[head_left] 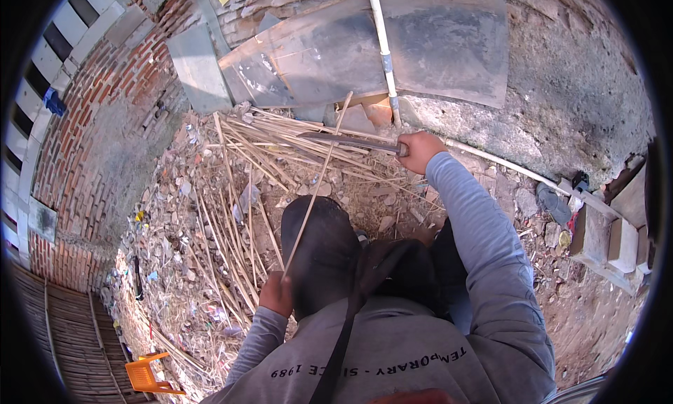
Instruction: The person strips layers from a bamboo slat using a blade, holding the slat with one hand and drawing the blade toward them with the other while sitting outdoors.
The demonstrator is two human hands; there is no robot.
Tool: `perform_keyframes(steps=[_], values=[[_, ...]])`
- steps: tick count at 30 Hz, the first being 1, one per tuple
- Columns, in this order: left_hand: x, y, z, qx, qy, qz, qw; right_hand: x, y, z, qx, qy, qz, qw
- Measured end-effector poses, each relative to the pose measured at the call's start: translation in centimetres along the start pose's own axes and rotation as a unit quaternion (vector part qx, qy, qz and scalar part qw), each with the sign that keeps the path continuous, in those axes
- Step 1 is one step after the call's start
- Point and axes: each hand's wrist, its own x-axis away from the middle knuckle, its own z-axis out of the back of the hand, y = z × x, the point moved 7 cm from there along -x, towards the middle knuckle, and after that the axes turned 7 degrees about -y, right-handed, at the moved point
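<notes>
A long, thin bamboo strip (313, 194) slants up and away across my lap, its near end closed in my left hand (277, 294). My right hand (423, 152) grips the handle of a long-bladed knife (350, 142), held out in front with the blade pointing left. Blade and strip cross near the strip's far part; whether they touch, I cannot tell. Beneath the blade lies a loose heap of similar bamboo strips (263, 141). More strips (221, 239) lie on the ground left of my knee, which a dark covering (315, 239) hides.
Metal sheets (442, 50) lean on the far wall behind a white pipe (382, 50). A brick wall (91, 145) stands left. Rubble and litter (168, 264) cover the ground. An orange plastic chair (147, 374) sits lower left; a wooden structure (610, 243) stands at right.
</notes>
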Motion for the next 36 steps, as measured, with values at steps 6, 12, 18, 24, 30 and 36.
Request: perform_keyframes(steps=[6,12,18,24,30,36], values=[[0.1,0.0,-0.1,0.011,-0.006,0.033,0.999,0.0,-0.3,0.4,-0.028,0.022,0.01,0.999],[0.1,0.0,-0.6,-0.008,-0.04,0.026,0.999,0.0,0.2,1.1,-0.076,0.024,-0.014,0.997],[-0.9,0.5,-0.7,-0.065,-0.081,0.04,0.994,0.3,-2.3,-1.2,0.004,-0.038,0.073,0.997],[-1.1,1.4,-0.5,-0.094,-0.108,0.043,0.989,0.4,-4.6,-2.7,0.034,-0.111,0.089,0.989],[-1.4,2.3,-0.6,-0.121,-0.106,0.064,0.985,-0.5,-0.6,-2.6,0.013,-0.097,0.051,0.994],[-1.3,1.6,-0.7,-0.117,-0.096,0.072,0.986,0.5,-4.7,-3.0,0.011,-0.116,0.069,0.991]])
